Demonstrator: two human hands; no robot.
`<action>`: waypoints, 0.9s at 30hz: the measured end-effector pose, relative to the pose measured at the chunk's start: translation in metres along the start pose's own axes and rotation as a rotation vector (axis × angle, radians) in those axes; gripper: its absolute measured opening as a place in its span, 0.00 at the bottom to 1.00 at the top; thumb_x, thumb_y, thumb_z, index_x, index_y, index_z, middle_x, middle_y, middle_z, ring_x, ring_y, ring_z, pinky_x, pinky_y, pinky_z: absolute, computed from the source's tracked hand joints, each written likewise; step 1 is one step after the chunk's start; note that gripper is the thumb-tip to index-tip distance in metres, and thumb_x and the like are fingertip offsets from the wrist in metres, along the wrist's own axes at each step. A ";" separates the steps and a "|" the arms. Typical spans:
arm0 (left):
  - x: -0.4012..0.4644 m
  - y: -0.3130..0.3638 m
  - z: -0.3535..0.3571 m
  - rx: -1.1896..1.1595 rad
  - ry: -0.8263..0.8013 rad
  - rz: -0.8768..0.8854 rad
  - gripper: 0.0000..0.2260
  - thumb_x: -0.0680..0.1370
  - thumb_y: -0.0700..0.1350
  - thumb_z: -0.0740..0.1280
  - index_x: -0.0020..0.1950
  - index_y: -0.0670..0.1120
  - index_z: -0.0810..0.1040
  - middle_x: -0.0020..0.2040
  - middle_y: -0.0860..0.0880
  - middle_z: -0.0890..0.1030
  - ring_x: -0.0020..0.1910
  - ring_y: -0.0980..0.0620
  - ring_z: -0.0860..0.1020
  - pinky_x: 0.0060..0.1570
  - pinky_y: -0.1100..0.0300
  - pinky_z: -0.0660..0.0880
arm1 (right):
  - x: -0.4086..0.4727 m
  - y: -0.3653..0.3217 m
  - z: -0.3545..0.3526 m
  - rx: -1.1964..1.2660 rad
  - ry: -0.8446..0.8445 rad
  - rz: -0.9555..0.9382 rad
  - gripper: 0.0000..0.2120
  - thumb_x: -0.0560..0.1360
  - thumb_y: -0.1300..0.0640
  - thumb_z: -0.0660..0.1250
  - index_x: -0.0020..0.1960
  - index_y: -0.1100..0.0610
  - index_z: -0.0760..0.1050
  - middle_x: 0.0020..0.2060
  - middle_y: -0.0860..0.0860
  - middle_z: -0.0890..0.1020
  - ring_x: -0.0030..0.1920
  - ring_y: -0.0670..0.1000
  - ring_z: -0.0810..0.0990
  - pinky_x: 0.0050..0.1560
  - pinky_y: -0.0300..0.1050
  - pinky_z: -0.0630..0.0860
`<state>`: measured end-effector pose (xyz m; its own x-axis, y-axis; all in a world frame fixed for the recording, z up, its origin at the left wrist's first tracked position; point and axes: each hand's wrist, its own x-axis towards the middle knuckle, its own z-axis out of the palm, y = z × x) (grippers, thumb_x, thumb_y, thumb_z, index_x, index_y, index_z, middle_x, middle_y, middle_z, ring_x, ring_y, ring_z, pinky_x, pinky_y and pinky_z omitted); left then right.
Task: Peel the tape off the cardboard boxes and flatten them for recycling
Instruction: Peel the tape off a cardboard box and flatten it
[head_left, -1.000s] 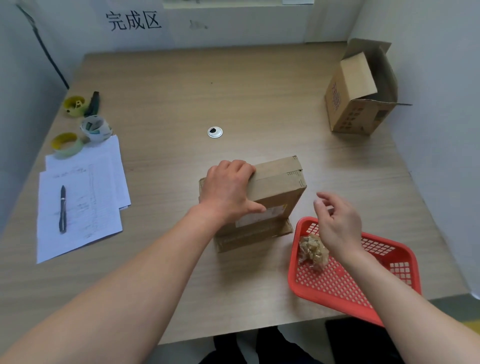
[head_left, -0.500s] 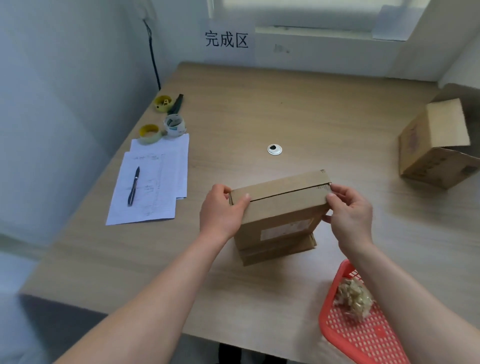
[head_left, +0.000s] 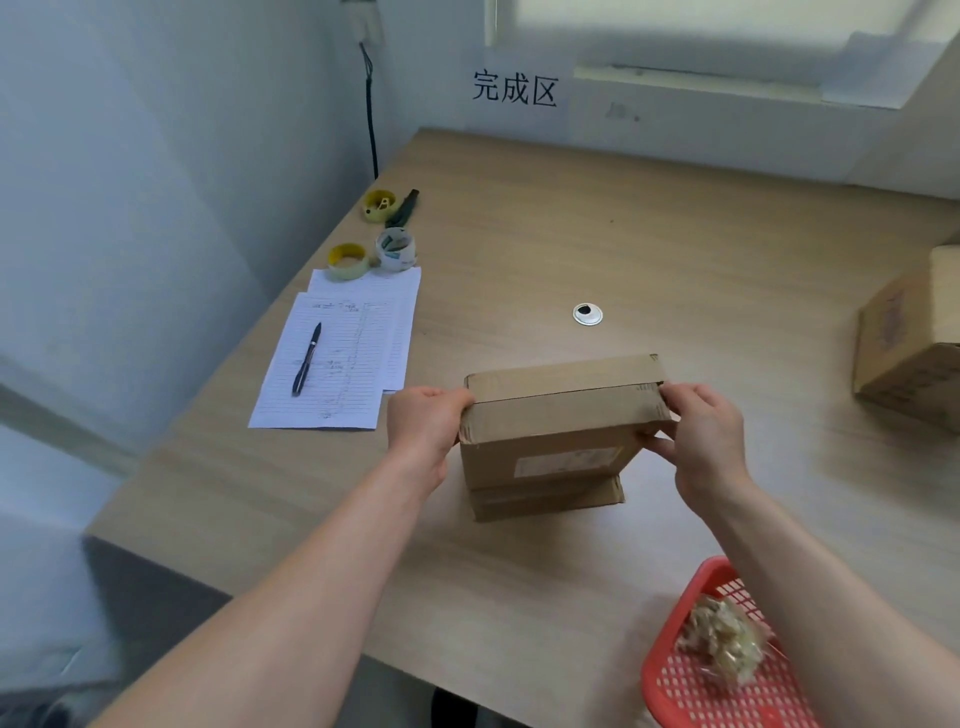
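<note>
Up from the red basket came the right hand, fingers pinching the tape end on the cardboard box while the left hand gripped its far corner; next, I'd judge, a steady peel.

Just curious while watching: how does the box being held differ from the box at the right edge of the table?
The held box is gripped at both ends by the left hand and right hand; the far box stands untouched. The held box shows fully; the far box is cut off by the frame. The held box carries a pale label; the far box shows reddish print. Both are brown cardboard on the table.
</note>
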<state>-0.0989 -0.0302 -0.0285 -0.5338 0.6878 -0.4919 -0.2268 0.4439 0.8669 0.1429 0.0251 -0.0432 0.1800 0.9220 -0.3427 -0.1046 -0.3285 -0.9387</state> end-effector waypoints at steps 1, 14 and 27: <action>-0.003 0.003 0.002 -0.021 -0.009 -0.001 0.15 0.59 0.37 0.70 0.26 0.48 0.64 0.27 0.48 0.63 0.34 0.47 0.65 0.36 0.51 0.66 | 0.000 0.000 0.000 -0.001 -0.012 -0.009 0.09 0.80 0.60 0.63 0.41 0.58 0.75 0.43 0.57 0.76 0.45 0.56 0.75 0.32 0.47 0.80; -0.016 0.004 0.001 0.132 -0.313 0.022 0.39 0.69 0.21 0.61 0.78 0.44 0.64 0.73 0.46 0.71 0.53 0.49 0.77 0.25 0.68 0.70 | 0.004 0.001 -0.002 0.038 -0.121 0.113 0.11 0.74 0.68 0.63 0.34 0.62 0.76 0.40 0.59 0.76 0.46 0.57 0.77 0.42 0.52 0.81; 0.017 -0.021 0.007 0.400 -0.151 0.079 0.26 0.70 0.47 0.78 0.66 0.48 0.76 0.55 0.50 0.82 0.51 0.48 0.82 0.52 0.47 0.82 | 0.007 0.003 -0.015 -0.014 -0.325 0.120 0.20 0.72 0.78 0.63 0.59 0.62 0.79 0.55 0.61 0.81 0.47 0.54 0.83 0.41 0.42 0.81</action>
<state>-0.0977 -0.0236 -0.0556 -0.4047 0.7917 -0.4577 0.1589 0.5538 0.8174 0.1587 0.0271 -0.0490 -0.1536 0.8930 -0.4230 -0.0924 -0.4392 -0.8936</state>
